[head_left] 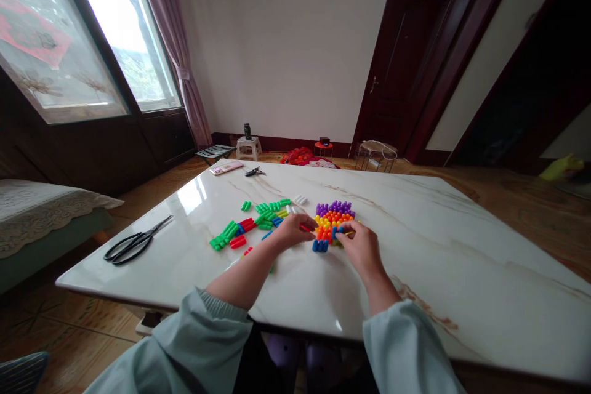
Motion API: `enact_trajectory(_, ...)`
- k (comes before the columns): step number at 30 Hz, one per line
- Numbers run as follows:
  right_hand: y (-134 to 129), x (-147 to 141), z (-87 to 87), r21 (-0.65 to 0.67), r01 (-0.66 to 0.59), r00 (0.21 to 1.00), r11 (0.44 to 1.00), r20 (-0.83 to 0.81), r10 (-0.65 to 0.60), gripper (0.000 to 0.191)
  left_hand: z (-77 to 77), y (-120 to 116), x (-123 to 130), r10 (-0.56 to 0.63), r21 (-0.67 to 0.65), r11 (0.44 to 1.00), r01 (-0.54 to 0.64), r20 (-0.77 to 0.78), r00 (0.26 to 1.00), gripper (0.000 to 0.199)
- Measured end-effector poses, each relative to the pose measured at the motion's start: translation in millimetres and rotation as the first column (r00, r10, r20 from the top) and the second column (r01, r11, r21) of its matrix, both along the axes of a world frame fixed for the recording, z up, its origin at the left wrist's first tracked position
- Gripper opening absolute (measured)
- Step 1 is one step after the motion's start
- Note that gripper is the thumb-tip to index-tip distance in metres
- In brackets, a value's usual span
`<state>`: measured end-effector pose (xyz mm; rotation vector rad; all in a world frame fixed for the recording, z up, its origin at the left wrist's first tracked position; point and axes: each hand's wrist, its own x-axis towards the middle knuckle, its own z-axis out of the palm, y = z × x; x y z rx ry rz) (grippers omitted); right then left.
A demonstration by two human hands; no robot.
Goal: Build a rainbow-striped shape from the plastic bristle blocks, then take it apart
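An assembly of small peg-shaped plastic building blocks (333, 217) stands on the table in front of me, in rows of purple, orange and yellow. Blue blocks (320, 246) stand at its near edge. My right hand (362, 245) is at its near right side, thumb and fingers closed on a blue block (337, 233) against the assembly. At the left side, my left hand (294, 231) has its fingers pinched together near the yellow and orange blocks. A bit of red shows by those fingertips; what they hold is mostly hidden.
Loose green blocks (225, 236), red blocks (237, 242) and white blocks (300, 199) lie left of the assembly. Black-handled scissors (133, 245) lie near the left edge of the marble-patterned table (462, 271). Pliers (255, 172) and a pink packet (226, 167) lie at the far edge.
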<state>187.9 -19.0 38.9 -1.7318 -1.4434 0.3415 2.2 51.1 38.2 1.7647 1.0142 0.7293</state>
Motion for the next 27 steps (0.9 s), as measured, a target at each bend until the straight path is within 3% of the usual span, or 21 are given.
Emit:
enact_trajectory(2,1.0,16.1,-5.4,-0.075,0.066,0.991,0.995,0.125,-0.056,0.008,-5.4,1.4,0.9,0.039,0.160,0.987,-0.010,-0.179,0.983,0.030)
enact_trajectory(4,3.0,27.0,-13.3,-0.144,0.089,0.979,0.986,0.193,-0.060,0.008,-11.6,1.7,4.1,0.060,0.230,0.973,0.010,-0.293,0.954,0.032)
enact_trajectory(11,11.6,15.4,-31.2,-0.205,0.017,0.969,0.979,0.246,0.035,0.013,-19.9,-3.1,24.3,0.046,0.265,0.960,0.088,-0.462,0.886,0.034)
enact_trajectory(18,11.5,8.0,-29.6,-0.225,-0.017,0.964,0.974,0.256,0.076,0.018,-15.4,-6.5,27.7,0.086,0.255,0.965,0.067,-0.545,0.834,0.031)
enact_trajectory(27,15.8,-1.6,-30.3,-0.132,-0.081,0.972,0.988,0.208,0.108,0.015,-9.6,-3.9,21.3,0.107,0.289,0.956,0.056,-0.518,0.848,0.030)
